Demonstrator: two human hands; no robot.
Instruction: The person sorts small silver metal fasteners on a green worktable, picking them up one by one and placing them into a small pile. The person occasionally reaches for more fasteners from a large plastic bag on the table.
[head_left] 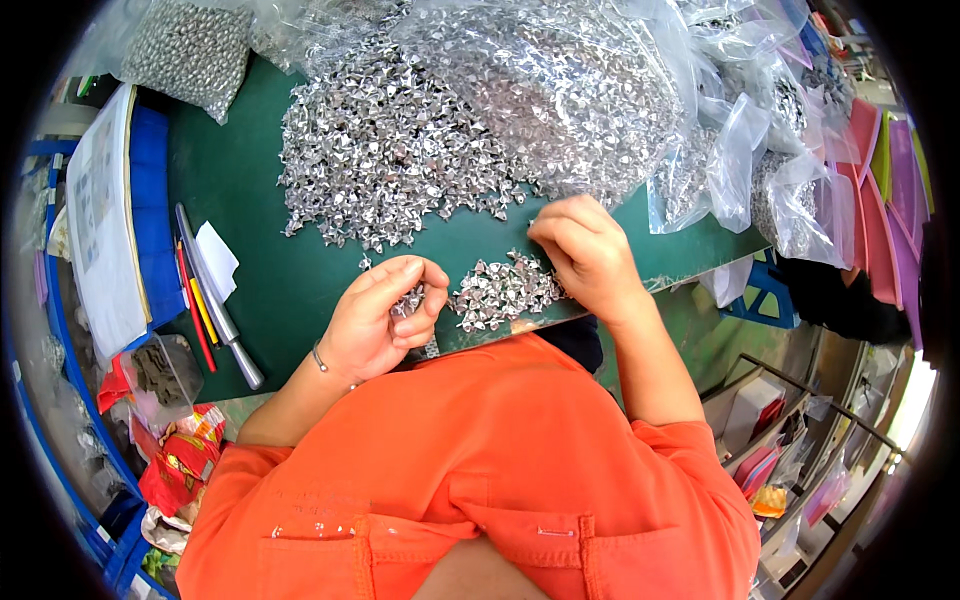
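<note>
My left hand point(385, 310) is turned palm up at the table's near edge, its fingers curled round several small shiny metal parts. My right hand point(590, 250) hovers over the table on the right, its fingertips pinched together; what they hold, if anything, is too small to make out. Between the two hands lies a small heap of silvery metal parts point(508, 292), close to the edge. Beyond them spreads a much larger pile of the same sort of parts point(380, 150), partly under a clear plastic bag point(570, 90).
A bag of rounded metal pieces point(188, 55) stands far left. Pens point(203, 300), a long metal tool point(215, 300) and a white paper scrap point(215, 260) lie on the green table point(270, 320). More filled plastic bags point(740, 160) crowd the right. A blue stool point(765, 295) stands below.
</note>
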